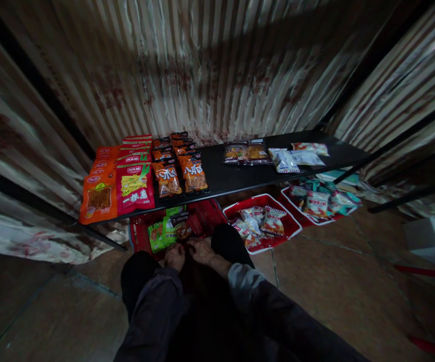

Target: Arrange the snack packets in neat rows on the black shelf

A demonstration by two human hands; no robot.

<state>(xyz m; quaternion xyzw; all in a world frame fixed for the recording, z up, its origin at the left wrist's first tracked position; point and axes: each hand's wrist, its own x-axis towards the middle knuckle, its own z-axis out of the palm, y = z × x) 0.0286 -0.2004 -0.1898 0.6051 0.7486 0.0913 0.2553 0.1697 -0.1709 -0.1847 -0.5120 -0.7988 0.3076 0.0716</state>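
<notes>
Between my knees, both hands are at the near side of a red plastic basket [206,217] under the shelf. My left hand [175,256] is closed with its fingers curled at the basket's near rim. Beside it, my right hand [203,251] is closed on the same edge; dim light blurs the fingertips. In the basket lie green snack packets [162,234] and a dark brown packet [182,226], just beyond my fingers.
On the black shelf [217,173] stand rows of orange packets [99,196], red packets [134,186] and orange-black packets [193,173]. Brown bags [246,152] and white packets [284,161] lie farther right. Two more red baskets [236,206] [308,219] hold packets below.
</notes>
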